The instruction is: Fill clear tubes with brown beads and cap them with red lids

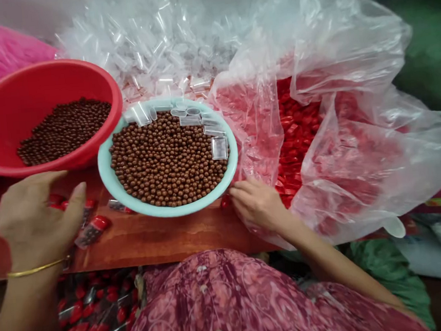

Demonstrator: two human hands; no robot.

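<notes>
My left hand (40,217) hovers at the left with thumb and index finger spread apart, nothing visible between them. Below and beside it lie several small clear containers with red caps (93,232), filled with dark brown balls. My right hand (258,203) has its fingers curled together at a red cap (226,202) by the right rim of a light blue bowl (170,209). Glossy brown balls (166,165) fill that bowl. Empty clear containers (219,148) rest on the balls along its far and right side.
A red basin (99,75) with smaller brown balls stands at the left. Clear containers (155,42) are heaped behind. An opened plastic bag (345,175) of red caps (295,138) lies at the right. Below the table edge (166,247) are more red-capped containers (90,316).
</notes>
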